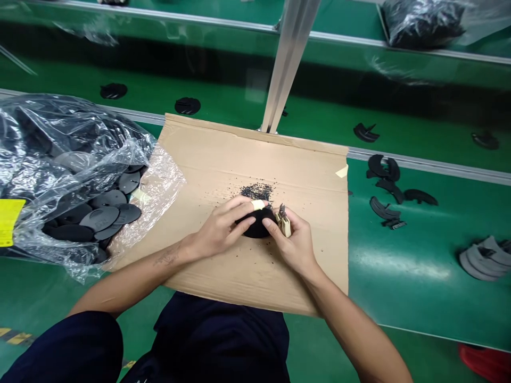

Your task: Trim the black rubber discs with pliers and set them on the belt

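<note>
Above the cardboard sheet (207,266), a round black disc (257,226) is held between both hands. My left hand (227,221) grips the disc's left side, thumb on its face, with pale tape round one finger. The thumb of my right hand (293,239) rests on the disc's right edge. That hand also holds a small tool (284,223) with a beige body and a dark tip. Just beyond the disc lies a pile of small black scraps (257,190), with loose bits scattered around it on the cardboard.
A clear plastic bag (80,138) with several dark discs (101,218) spills onto the left of the cardboard. Curved black pieces (384,207) lie on the green table (399,282) at the right, near stacked grey parts (485,260). A metal post (285,64) rises behind the cardboard.
</note>
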A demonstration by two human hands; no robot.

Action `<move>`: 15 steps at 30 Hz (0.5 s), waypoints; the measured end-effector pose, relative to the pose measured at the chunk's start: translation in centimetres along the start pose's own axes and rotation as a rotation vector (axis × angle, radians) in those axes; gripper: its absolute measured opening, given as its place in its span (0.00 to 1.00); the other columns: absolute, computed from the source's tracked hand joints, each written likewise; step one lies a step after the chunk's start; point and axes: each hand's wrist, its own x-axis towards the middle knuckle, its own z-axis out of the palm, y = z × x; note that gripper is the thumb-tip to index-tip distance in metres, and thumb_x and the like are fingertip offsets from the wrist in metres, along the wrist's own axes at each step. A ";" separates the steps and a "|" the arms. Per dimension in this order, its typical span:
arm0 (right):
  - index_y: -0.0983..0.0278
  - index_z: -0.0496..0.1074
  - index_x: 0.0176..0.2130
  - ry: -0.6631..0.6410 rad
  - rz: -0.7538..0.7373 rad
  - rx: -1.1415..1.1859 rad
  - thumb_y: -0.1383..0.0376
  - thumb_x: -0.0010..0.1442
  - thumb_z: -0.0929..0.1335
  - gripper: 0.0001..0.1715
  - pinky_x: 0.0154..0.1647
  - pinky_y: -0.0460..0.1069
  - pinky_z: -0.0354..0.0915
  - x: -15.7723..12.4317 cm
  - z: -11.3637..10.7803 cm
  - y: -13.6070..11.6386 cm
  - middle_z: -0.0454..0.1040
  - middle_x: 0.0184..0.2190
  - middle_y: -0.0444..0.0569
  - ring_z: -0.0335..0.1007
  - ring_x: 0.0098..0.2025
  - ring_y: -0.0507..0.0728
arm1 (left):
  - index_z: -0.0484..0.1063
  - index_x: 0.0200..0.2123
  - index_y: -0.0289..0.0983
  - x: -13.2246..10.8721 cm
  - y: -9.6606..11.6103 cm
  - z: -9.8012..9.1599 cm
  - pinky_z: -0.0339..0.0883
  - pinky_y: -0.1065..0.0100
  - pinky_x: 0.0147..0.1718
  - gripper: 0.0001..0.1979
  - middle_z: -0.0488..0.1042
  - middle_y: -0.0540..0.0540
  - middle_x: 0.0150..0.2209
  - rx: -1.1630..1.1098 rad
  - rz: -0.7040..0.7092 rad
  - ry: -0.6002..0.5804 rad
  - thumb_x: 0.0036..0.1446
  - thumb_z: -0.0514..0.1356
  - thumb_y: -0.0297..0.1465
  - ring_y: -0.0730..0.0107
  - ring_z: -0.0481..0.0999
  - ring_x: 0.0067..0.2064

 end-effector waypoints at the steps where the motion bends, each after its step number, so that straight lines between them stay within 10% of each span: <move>1: 0.62 0.67 0.30 0.004 -0.013 -0.004 0.50 0.62 0.73 0.21 0.29 0.46 0.58 0.0 0.0 0.0 0.61 0.25 0.39 0.55 0.27 0.50 | 0.72 0.61 0.39 0.0 0.1 0.1 0.76 0.63 0.50 0.19 0.79 0.41 0.50 -0.009 -0.006 0.007 0.69 0.59 0.28 0.66 0.79 0.50; 8: 0.61 0.69 0.33 0.030 -0.102 -0.058 0.58 0.66 0.71 0.13 0.32 0.47 0.64 -0.3 0.0 -0.6 0.66 0.26 0.40 0.61 0.28 0.51 | 0.75 0.56 0.37 -0.3 0.0 0.5 0.78 0.70 0.41 0.18 0.82 0.42 0.47 -0.362 -0.314 0.054 0.66 0.64 0.37 0.68 0.83 0.44; 15: 0.60 0.74 0.40 -0.012 -0.354 -0.199 0.69 0.66 0.70 0.03 0.38 0.51 0.71 -0.4 -0.3 -0.2 0.78 0.35 0.47 0.75 0.35 0.55 | 0.80 0.49 0.37 0.2 0.2 -0.1 0.78 0.69 0.40 0.12 0.83 0.43 0.41 -0.206 -0.053 0.121 0.64 0.67 0.35 0.70 0.82 0.42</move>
